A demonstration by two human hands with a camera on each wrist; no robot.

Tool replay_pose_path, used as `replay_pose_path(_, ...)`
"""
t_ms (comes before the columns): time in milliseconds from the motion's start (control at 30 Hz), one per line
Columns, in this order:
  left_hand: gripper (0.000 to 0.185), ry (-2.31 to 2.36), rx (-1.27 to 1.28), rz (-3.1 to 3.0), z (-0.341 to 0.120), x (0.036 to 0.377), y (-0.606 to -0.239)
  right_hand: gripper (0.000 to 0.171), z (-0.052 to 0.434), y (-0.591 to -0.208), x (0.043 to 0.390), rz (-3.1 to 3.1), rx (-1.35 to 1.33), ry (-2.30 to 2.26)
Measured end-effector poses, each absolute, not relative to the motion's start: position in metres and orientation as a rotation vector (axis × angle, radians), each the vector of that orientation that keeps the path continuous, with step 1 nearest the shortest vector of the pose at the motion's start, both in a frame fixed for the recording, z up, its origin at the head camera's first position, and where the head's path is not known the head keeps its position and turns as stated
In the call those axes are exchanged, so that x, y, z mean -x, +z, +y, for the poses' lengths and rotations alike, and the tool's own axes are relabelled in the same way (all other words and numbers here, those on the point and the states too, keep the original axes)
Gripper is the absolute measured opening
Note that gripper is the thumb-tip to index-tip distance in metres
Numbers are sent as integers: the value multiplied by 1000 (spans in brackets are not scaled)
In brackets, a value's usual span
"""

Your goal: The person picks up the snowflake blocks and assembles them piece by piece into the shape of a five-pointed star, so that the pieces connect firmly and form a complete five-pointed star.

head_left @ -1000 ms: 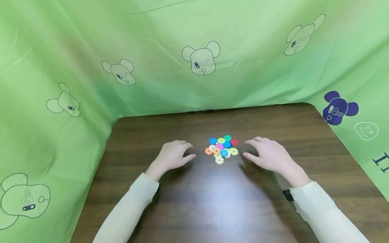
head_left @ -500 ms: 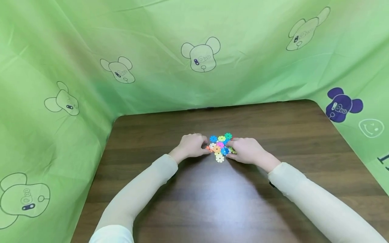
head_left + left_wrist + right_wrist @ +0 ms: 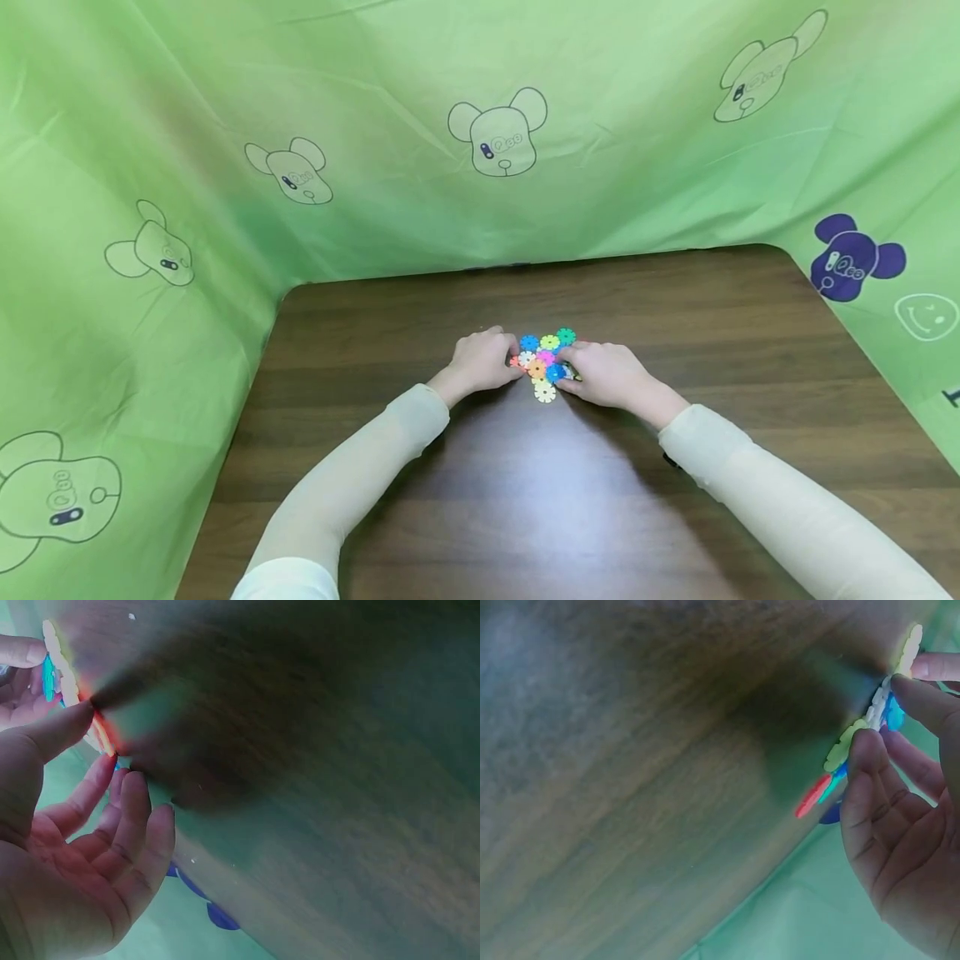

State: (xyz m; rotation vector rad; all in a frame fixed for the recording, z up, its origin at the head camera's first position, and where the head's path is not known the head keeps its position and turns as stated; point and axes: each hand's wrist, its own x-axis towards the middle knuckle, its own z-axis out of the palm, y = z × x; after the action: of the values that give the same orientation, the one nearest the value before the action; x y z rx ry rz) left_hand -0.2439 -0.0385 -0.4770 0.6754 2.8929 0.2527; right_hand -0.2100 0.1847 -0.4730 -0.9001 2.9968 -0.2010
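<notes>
Directions are clock positions about the middle of the disc cluster, as the head view shows it.

Left hand [image 3: 483, 360]: at nine o'clock; thumb and forefinger pinch the cluster's edge at an orange-red disc [image 3: 106, 733], the other fingers loosely bent.

Right hand [image 3: 609, 375]: at three o'clock; thumb and forefinger pinch the opposite edge, about a white disc [image 3: 878, 703].

Disc cluster [image 3: 546, 357]: notched discs, overlapping, between both hands. Magenta at centre; green disc [image 3: 566, 335] at one; yellow-green disc [image 3: 550, 342] at twelve; upper blue disc [image 3: 529, 342] near eleven; orange disc [image 3: 537, 369] at seven; cream disc [image 3: 544, 392] at six; lower blue disc [image 3: 555, 372] at five. Whether they interlock, cannot tell.

Handling, as judged: light, matched pressure at nine and three; fingertips low on the rims; both sides level, lest the overlapped pieces shear or the cream one drag.

Sleeves: left [image 3: 337, 487] toward eight, right [image 3: 772, 496] toward four.

Table [image 3: 495, 542]: brown, wood-grained, beneath all.

Cloth [image 3: 390, 200]: green, printed with animal heads, beyond the table at twelve.
</notes>
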Motion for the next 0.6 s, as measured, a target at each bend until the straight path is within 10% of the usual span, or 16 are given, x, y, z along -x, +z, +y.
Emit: replay_pose_path(600, 20, 837, -369, 2696, -68, 244, -475, 15, 186, -478, 209, 2997, 963, -362)
